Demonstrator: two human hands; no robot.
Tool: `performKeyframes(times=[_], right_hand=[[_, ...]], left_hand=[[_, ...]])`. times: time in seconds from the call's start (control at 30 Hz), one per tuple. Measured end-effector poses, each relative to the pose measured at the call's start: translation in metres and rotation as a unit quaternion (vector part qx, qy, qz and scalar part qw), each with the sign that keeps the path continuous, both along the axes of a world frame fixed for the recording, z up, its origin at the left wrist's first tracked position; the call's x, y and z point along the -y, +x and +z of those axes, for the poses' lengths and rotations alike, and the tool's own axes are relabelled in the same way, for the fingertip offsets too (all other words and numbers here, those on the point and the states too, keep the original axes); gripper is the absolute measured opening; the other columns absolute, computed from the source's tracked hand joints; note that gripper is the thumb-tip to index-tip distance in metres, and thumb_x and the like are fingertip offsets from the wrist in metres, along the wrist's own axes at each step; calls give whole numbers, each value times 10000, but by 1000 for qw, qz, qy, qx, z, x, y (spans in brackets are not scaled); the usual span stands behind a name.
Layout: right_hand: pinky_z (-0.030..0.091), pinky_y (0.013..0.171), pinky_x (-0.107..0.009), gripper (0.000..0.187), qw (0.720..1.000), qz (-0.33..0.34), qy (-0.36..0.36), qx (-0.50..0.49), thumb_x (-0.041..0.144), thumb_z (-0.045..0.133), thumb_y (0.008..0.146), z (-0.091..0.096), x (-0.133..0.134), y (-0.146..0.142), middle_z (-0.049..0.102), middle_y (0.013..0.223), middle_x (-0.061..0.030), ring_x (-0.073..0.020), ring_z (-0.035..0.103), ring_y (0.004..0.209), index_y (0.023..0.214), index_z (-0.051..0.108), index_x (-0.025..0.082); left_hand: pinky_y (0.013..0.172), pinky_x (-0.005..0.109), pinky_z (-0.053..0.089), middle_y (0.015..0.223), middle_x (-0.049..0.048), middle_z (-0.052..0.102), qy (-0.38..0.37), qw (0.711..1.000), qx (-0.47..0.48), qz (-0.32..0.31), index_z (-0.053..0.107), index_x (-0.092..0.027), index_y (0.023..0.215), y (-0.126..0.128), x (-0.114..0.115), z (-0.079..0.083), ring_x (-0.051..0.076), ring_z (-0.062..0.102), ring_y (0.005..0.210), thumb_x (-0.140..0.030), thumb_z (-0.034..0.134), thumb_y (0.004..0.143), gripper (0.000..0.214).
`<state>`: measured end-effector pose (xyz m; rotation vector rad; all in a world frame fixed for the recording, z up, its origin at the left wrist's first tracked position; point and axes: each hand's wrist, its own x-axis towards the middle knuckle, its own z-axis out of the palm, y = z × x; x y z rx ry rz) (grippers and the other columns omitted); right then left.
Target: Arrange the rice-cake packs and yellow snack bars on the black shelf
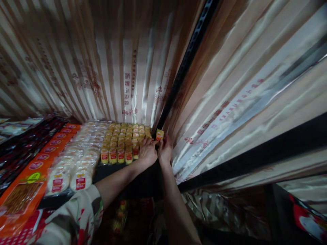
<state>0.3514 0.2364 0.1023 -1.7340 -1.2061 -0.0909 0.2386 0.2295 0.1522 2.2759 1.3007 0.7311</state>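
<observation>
Small yellow snack packets [120,154] with red labels stand in tight rows on a dark shelf [112,170]. My left hand [148,152] rests against the right end of these rows, its fingers apart and partly hidden by the packets. Beside it, my right hand [166,148] is closed around a single yellow snack packet [159,135], held upright at the shelf's right corner near the black post. The two hands are close together.
Left of the packets lie clear-wrapped round pastries [81,180], then an orange snack package [21,195] and dark shiny packs [22,149]. A black perforated post [176,81] rises at the corner. Pleated pale curtains [109,68] hang behind, and a black rail [255,148] crosses at right.
</observation>
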Motion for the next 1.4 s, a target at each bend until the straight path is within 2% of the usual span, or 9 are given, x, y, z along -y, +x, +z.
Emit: performKeyframes(times=[0.23, 0.37, 0.6, 0.77, 0.93, 1.07, 1.2, 1.3, 1.4], right_hand=[[437, 807, -305, 406, 990, -60, -121, 33, 207, 361, 874, 4, -40, 3, 608, 1120, -120, -218, 580, 986, 1259, 484, 170], [436, 755, -275, 416, 984, -43, -170, 36, 201, 378, 885, -3, -55, 3, 639, 1096, -95, -197, 616, 922, 1295, 445, 198], [428, 703, -260, 358, 979, -33, -202, 15, 192, 440, 864, -14, -70, 5, 678, 1001, -69, -188, 638, 841, 1220, 476, 195], [416, 690, -223, 250, 979, -24, -202, -5, 183, 461, 850, -18, -77, 6, 681, 912, -50, -152, 625, 803, 1088, 537, 195], [426, 662, -220, 186, 979, 0, -202, -7, 165, 474, 832, -19, -81, 10, 686, 851, -56, -153, 627, 743, 960, 608, 184], [450, 691, -220, 256, 985, 24, -169, -5, 134, 435, 832, -24, -79, 12, 701, 888, -65, -156, 642, 778, 990, 630, 181], [470, 736, -231, 359, 986, 44, -162, -6, 104, 385, 829, -32, -74, 8, 698, 971, -83, -164, 653, 843, 1098, 613, 175], [468, 822, -258, 428, 989, 34, -140, -23, 76, 366, 817, -36, -71, 5, 656, 1101, -133, -180, 637, 960, 1197, 556, 127], [447, 900, -292, 424, 992, 22, -116, -51, 108, 360, 831, -38, -69, 4, 614, 1173, -163, -193, 609, 1039, 1211, 546, 86]], left_hand=[[1084, 376, 304, 1252, 94, 554, 27, 996, -88, 1, 590, -123, 1112, -4, -48, 0, 234, 371, 1265, -97, 431, 747, 399], [1115, 414, 235, 1229, 112, 573, 61, 989, -129, -50, 576, -106, 1131, -9, -63, -4, 215, 425, 1229, -67, 413, 736, 429], [1090, 441, 268, 1337, 81, 492, 128, 974, -165, -85, 579, -147, 1121, -15, -56, -20, 229, 241, 1350, -60, 390, 781, 399], [1106, 452, 225, 1342, 116, 477, 154, 963, -178, -129, 567, -109, 1129, -17, -52, -26, 259, 209, 1364, -81, 411, 787, 377], [1102, 454, 225, 1309, 141, 503, 172, 961, -171, -130, 544, -99, 1168, -18, -52, -33, 261, 229, 1357, -98, 412, 802, 388], [1093, 454, 238, 1299, 139, 512, 190, 957, -171, -133, 549, -101, 1162, -18, -53, -38, 266, 244, 1351, -114, 408, 811, 379], [1096, 450, 233, 1298, 145, 510, 199, 954, -178, -134, 559, -90, 1143, -19, -52, -42, 264, 256, 1346, -124, 387, 831, 358], [1105, 432, 223, 1296, 151, 510, 205, 953, -182, -130, 564, -81, 1133, -21, -50, -41, 258, 262, 1345, -126, 371, 842, 351], [1105, 430, 224, 1294, 158, 509, 203, 951, -190, -133, 551, -71, 1149, -23, -49, -39, 256, 269, 1343, -121, 375, 838, 361]])
